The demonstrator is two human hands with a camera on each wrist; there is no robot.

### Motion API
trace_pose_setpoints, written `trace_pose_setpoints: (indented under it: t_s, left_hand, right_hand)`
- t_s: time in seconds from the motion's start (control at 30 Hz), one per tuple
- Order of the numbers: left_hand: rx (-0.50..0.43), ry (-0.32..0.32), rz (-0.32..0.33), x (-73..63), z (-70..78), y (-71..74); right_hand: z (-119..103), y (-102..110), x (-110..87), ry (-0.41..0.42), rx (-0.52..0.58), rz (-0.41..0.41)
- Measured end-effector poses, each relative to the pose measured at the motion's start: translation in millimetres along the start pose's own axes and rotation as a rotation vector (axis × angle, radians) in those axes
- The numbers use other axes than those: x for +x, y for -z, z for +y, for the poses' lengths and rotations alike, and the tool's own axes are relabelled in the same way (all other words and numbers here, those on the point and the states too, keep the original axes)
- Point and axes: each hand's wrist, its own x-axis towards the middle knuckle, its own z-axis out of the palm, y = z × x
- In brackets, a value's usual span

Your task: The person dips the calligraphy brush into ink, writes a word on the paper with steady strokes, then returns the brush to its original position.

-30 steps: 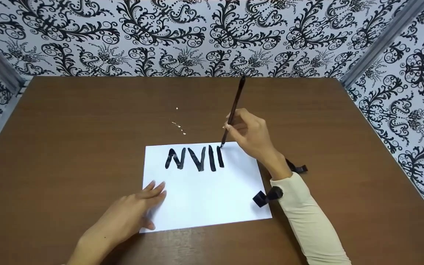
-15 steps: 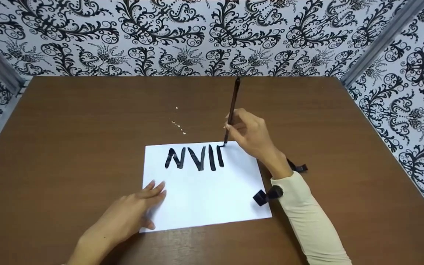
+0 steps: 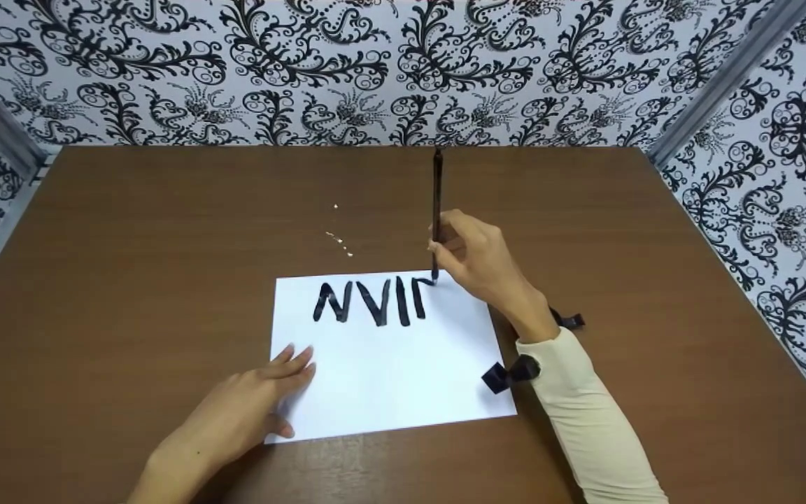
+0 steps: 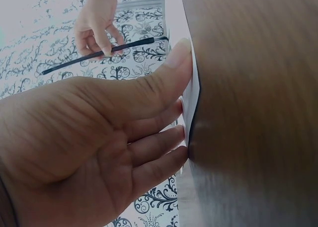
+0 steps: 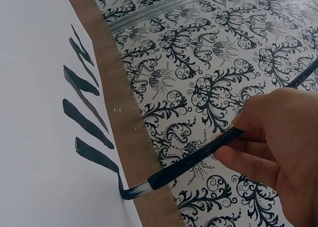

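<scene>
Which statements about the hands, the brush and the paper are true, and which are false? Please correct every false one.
1. The right hand holds the brush. True.
2. The left hand touches the paper. True.
3. The brush is lifted clear of the paper. False: its tip touches the paper.
4. The strokes are nearer the paper's far edge than its near edge. True.
5. These strokes are red. False: they are black.

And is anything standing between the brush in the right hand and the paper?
Nothing visible: the right hand holds the brush with its bristles touching the paper at the end of a thin black line. The left hand rests on the paper's lower left.
</scene>
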Motion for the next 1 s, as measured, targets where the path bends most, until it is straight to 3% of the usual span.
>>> trace_pose_setpoints:
  t_s: [1.0]
  left_hand:
    - [0.015,-0.027,0.021,-0.5,-0.4,-0.3]
  right_hand:
    - [-18.1,5.0,2.1,-0.081,0.025,-0.123]
